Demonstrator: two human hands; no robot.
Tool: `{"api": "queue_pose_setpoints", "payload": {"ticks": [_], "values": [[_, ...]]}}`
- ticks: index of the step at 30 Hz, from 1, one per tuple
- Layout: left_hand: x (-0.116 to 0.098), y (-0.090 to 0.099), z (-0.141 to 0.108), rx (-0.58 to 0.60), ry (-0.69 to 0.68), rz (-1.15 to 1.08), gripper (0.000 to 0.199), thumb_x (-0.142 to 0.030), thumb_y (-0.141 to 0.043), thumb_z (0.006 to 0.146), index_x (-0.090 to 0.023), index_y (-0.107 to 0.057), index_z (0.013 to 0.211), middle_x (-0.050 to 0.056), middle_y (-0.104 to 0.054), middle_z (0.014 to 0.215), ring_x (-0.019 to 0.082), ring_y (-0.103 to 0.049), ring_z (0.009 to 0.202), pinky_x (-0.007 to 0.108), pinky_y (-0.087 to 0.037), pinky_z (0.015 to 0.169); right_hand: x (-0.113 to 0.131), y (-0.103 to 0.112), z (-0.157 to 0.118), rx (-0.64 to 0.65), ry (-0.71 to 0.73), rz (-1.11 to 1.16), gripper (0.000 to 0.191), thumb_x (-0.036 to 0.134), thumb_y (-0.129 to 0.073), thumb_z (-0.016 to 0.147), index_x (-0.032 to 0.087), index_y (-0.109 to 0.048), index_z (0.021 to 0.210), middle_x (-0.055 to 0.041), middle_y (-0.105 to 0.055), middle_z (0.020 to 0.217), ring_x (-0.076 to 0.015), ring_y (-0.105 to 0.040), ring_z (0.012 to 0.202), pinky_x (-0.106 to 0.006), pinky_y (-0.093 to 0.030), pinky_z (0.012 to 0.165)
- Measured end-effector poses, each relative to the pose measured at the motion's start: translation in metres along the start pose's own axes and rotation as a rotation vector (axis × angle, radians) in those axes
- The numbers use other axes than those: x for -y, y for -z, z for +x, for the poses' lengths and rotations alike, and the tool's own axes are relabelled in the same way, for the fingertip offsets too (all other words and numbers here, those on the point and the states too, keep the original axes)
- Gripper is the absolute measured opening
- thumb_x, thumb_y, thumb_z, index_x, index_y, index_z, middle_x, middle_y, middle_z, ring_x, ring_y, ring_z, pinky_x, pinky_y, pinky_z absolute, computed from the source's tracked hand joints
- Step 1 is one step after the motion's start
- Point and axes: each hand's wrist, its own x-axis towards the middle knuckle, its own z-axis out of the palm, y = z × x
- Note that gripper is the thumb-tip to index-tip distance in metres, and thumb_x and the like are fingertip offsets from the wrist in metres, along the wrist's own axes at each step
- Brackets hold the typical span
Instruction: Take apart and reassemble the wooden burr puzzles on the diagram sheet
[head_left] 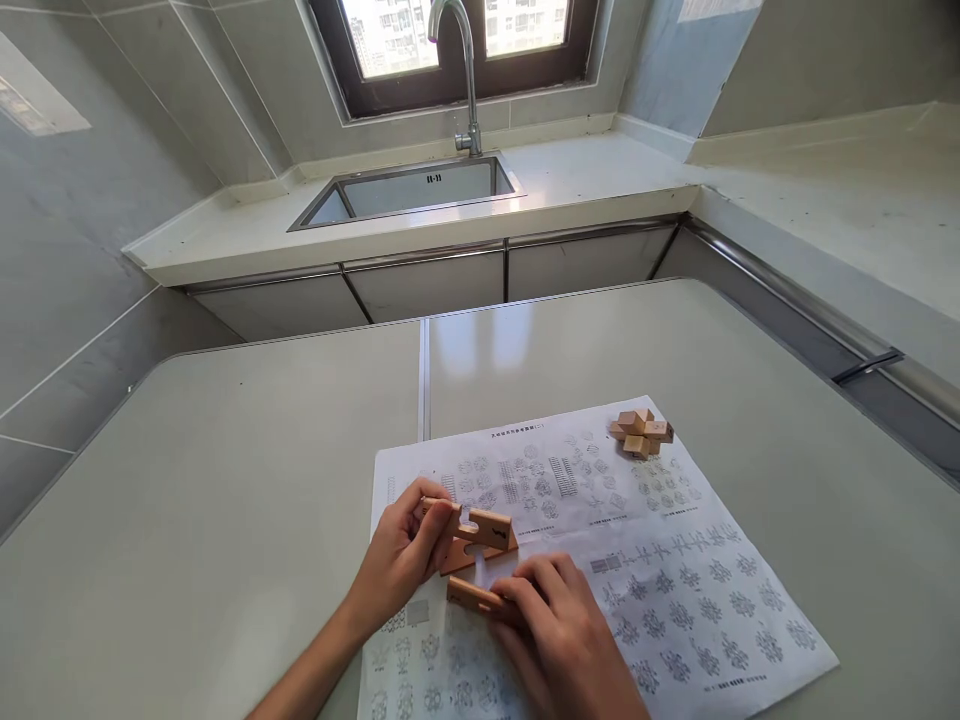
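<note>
My left hand (396, 560) pinches the left end of a notched wooden puzzle piece (491, 530), which has a dark mark near its right end. Just below that lies another notched wooden piece (456, 560), partly hidden behind the first; whether a hand touches it I cannot tell. In my right hand (561, 628), nearer to me, the fingers close on the right end of a third wooden piece (469, 595), also marked. All this is over a printed instruction sheet (540, 550) with rows of small puzzle diagrams.
An assembled wooden burr puzzle (641, 434) sits on the sheet's far right corner. The pale table (225, 500) has a seam running away from me. Beyond it are a counter (585, 170), a sink (420, 190), a faucet (471, 90) and a window.
</note>
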Motion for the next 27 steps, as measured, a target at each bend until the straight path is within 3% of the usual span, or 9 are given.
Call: {"api": "queue_pose_setpoints", "payload": {"ticks": [5, 9, 13, 17, 19, 22, 27], "values": [[-0.003, 0.000, 0.002, -0.024, 0.030, -0.141, 0.043, -0.064, -0.056, 0.101, -0.021, -0.056, 0.102, -0.010, -0.044, 0.053, 0.006, -0.029, 0.043, 0.019, -0.025, 0.045, 0.005, 0.000, 0.001, -0.047, -0.022, 0.051, 0.015, 0.020, -0.055, 0.104, 0.026, -0.066, 0.098, -0.0066, -0.069, 0.092, -0.0254, -0.068, 0.082, -0.037, -0.059, 0.073], [-0.003, 0.006, 0.002, -0.022, 0.075, -0.243, 0.038, -0.059, -0.060, 0.101, -0.021, -0.056, 0.109, -0.007, -0.058, 0.059, 0.006, -0.039, 0.041, 0.019, -0.028, 0.044, 0.012, 0.007, 0.004, -0.117, -0.216, 0.209, 0.019, 0.033, -0.051, 0.107, 0.026, -0.067, 0.100, -0.0048, -0.072, 0.084, -0.0224, -0.071, 0.070, -0.032, -0.057, 0.064], [-0.001, 0.006, 0.001, 0.097, 0.090, -0.365, 0.041, -0.057, -0.065, 0.099, -0.021, -0.056, 0.115, 0.000, -0.070, 0.073, 0.007, -0.050, 0.040, 0.020, -0.036, 0.043, 0.014, 0.016, 0.010, -0.156, -0.483, 0.366, 0.031, 0.051, -0.051, 0.106, 0.025, -0.069, 0.105, -0.0026, -0.073, 0.076, -0.0201, -0.068, 0.060, -0.029, -0.056, 0.059], [-0.002, 0.002, 0.000, 0.300, 0.116, -0.350, 0.044, -0.053, -0.066, 0.100, -0.020, -0.053, 0.125, 0.008, -0.076, 0.089, 0.011, -0.061, 0.041, 0.023, -0.046, 0.042, 0.011, 0.021, 0.020, -0.113, -0.597, 0.585, 0.043, 0.060, -0.051, 0.104, 0.023, -0.069, 0.114, -0.0071, -0.077, 0.086, -0.0218, -0.070, 0.064, -0.030, -0.056, 0.056], [-0.003, 0.001, 0.000, 0.367, 0.126, -0.318, 0.044, -0.051, -0.064, 0.101, -0.019, -0.052, 0.127, 0.010, -0.077, 0.093, 0.013, -0.063, 0.042, 0.024, -0.048, 0.042, 0.010, 0.023, 0.026, -0.126, -0.614, 0.670, 0.045, 0.060, -0.050, 0.104, 0.023, -0.067, 0.122, -0.0097, -0.079, 0.101, -0.0214, -0.070, 0.067, -0.033, -0.060, 0.062], [-0.003, 0.001, 0.000, 0.405, 0.134, -0.293, 0.042, -0.053, -0.061, 0.102, -0.018, -0.053, 0.125, 0.005, -0.075, 0.082, 0.011, -0.059, 0.036, 0.023, -0.044, 0.039, 0.011, 0.026, 0.034, -0.156, -0.607, 0.681, 0.042, 0.058, -0.051, 0.104, 0.025, -0.066, 0.127, -0.0112, -0.076, 0.122, -0.0216, -0.073, 0.081, -0.037, -0.063, 0.080], [-0.004, 0.003, -0.002, 0.393, 0.126, -0.198, 0.039, -0.054, -0.057, 0.104, -0.018, -0.061, 0.116, -0.005, -0.061, 0.057, 0.008, -0.050, 0.032, 0.019, -0.036, 0.040, 0.013, 0.028, 0.040, -0.127, -0.622, 0.733, 0.043, 0.055, -0.052, 0.104, 0.027, -0.064, 0.135, -0.0110, -0.073, 0.133, -0.0279, -0.073, 0.111, -0.046, -0.060, 0.101]]}}
